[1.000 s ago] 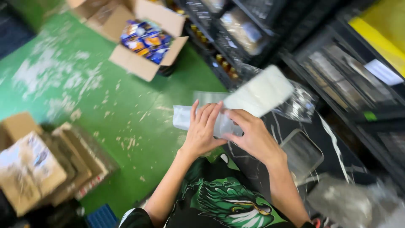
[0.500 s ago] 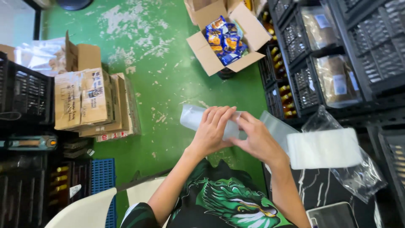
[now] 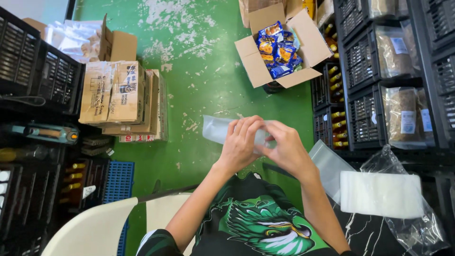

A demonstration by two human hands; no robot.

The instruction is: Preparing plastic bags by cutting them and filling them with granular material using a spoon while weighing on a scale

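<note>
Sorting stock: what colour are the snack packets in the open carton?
Mostly blue with orange, snack packets in the carton; head view.

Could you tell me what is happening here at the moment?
A seated person holds a clear plastic bag in both hands, the left hand and right hand meeting at its end above the green floor. A stack of similar bags lies at their right. An open cardboard box of blue snack packets sits ahead, with black crates alongside.

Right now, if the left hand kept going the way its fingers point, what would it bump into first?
The left hand points up-right, already touching the clear plastic bag. Beyond that, probably the open cardboard box of blue snack packets, though depth is unclear.
</note>
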